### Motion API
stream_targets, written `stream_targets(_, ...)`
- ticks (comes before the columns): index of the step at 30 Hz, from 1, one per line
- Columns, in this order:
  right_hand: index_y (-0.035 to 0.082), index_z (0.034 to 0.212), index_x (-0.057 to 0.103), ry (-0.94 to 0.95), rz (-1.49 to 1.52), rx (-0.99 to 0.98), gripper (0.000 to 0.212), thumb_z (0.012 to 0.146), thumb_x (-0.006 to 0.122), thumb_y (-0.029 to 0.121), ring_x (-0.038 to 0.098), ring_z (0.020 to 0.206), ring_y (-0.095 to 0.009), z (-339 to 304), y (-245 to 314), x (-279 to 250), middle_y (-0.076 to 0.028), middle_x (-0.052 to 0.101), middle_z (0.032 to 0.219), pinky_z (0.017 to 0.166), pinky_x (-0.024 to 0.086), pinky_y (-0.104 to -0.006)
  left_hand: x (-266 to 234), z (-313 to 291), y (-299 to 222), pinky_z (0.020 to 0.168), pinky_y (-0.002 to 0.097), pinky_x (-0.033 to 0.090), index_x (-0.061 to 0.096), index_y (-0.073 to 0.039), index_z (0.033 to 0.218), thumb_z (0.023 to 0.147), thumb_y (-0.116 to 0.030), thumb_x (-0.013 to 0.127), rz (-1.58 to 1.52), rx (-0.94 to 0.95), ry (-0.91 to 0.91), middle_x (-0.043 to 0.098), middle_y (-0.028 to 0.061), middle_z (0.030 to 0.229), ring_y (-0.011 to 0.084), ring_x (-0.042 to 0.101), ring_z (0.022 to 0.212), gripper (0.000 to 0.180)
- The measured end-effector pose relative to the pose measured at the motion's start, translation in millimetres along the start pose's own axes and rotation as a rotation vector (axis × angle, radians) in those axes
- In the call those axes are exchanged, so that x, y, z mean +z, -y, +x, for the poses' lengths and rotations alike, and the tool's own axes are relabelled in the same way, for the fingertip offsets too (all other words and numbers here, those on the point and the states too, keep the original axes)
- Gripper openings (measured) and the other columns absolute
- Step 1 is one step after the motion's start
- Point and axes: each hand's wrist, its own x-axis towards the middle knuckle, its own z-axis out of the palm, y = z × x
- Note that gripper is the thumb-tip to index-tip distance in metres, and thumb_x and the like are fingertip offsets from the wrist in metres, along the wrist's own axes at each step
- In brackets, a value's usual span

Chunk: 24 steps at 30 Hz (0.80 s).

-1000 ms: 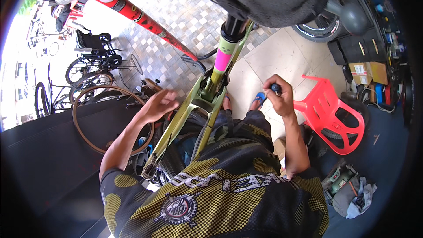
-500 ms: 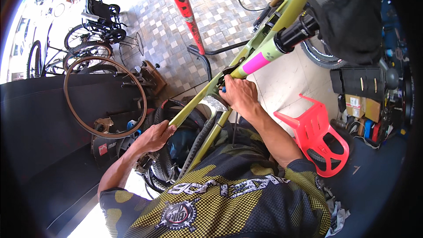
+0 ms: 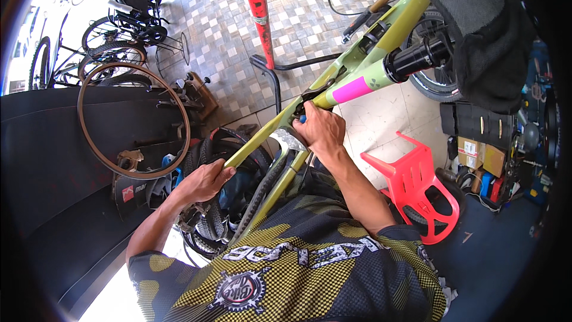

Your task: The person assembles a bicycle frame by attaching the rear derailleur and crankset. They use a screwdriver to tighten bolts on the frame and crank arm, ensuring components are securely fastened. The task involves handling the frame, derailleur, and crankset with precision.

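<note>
Left hand (image 3: 205, 182) clenched round lower tube of olive-green bike frame (image 3: 357, 62) with pink rectangular label (image 3: 351, 89); right hand (image 3: 319, 131) grips frame junction, over tiled floor (image 3: 226, 42). Cardboard boxes (image 3: 479, 155) beside red plastic stool (image 3: 417, 188).

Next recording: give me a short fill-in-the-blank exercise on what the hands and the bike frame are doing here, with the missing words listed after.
1. The left hand grips a tube of the olive-green bicycle ____.
2. The right hand holds the bicycle frame just below a patch coloured ____.
3. The plastic stool lying tipped on the floor, on the person's right, is coloured ____.
4. The bare wheel rim lies on the person's ____ side.

Missing words: frame; pink; red; left
</note>
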Motion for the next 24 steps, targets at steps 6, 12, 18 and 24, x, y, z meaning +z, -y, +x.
stream_targets(6,0.008,0.102,0.07,0.07,-0.014,0.07,0.034,0.091,0.073,0.04,0.076,0.086,-0.037,-3.4,5.5,-10.6,-0.016,0.078,0.089,0.078,0.059,-0.048,2.1,-1.5,0.4,0.066,0.0527,0.041,0.053,-0.001,0.099,0.113,-0.052,0.044,-0.049,-0.006,0.007,0.055,0.0247,0.074,0.0476,0.058,0.071,0.054)
stream_targets(12,0.012,0.117,0.077,0.026,0.025,0.095,0.038,0.092,0.073,0.04,0.076,0.09,-0.038,-11.7,0.7,-15.9,-0.015,0.079,0.092,0.08,0.059,-0.0491,-0.6,-2.8,-9.3,0.065,0.0533,0.041,0.051,-0.001,0.097,0.113,-0.049,0.045,-0.002,-0.013,0.005,0.053,0.0242,0.071,0.0472,0.058,0.07,0.051)
stream_targets(18,0.019,0.126,0.077,0.052,0.055,0.151,0.049,0.087,0.073,0.047,0.076,0.094,-0.038,-6.0,-2.6,-11.4,-0.014,0.08,0.098,0.084,0.059,-0.0473,-2.0,-1.0,-10.8,0.065,0.0537,0.041,0.05,-0.001,0.098,0.113,-0.047,0.046,-0.016,0.009,0.003,0.054,0.0241,0.071,0.0471,0.058,0.07,0.048)
stream_targets(24,0.007,0.097,0.071,0.029,-0.004,0.118,0.033,0.087,0.07,0.039,0.076,0.083,-0.038,-1.5,9.1,-9.0,-0.017,0.078,0.086,0.076,0.059,-0.0501,1.6,0.0,0.2,0.065,0.0528,0.041,0.05,-0.001,0.098,0.113,-0.046,0.047,-0.055,0.013,0.001,0.053,0.0239,0.072,0.0471,0.057,0.07,0.047)
